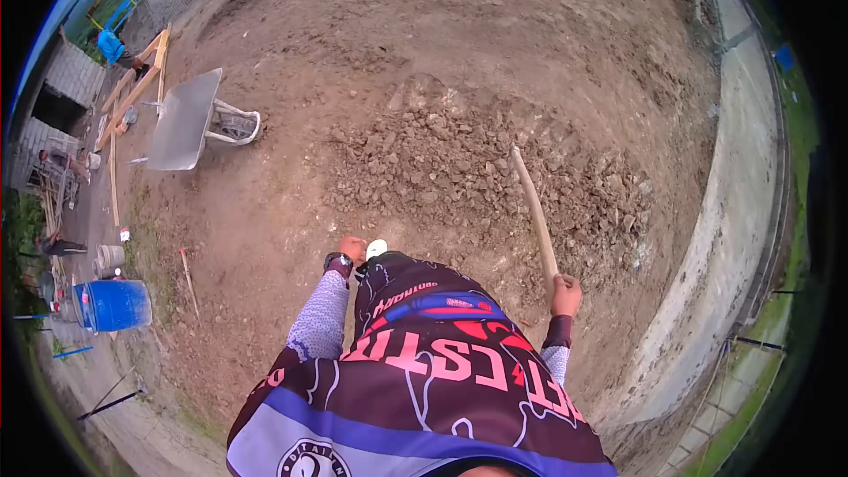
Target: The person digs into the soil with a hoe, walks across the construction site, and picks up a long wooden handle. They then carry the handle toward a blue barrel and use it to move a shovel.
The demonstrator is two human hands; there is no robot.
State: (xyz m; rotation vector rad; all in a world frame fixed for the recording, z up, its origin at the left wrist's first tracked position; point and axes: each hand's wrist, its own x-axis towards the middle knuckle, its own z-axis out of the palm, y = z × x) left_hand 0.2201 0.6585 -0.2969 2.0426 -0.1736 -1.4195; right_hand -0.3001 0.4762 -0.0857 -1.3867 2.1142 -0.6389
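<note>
outdoor building site: churned bare soil (459, 168), wheelbarrow (185, 119), concrete kerb (724, 212), timber formwork (132, 88), blue barrel (115, 305).

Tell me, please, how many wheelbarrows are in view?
1: the grey wheelbarrow stands on the bare soil at upper left, beside the wooden planks. Others may be hidden beyond the frame edge.

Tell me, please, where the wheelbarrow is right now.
In the head view, the wheelbarrow stands at upper left on the bare dirt, tipped toward the camera, just right of the wooden planks and well above the blue barrel.
</note>
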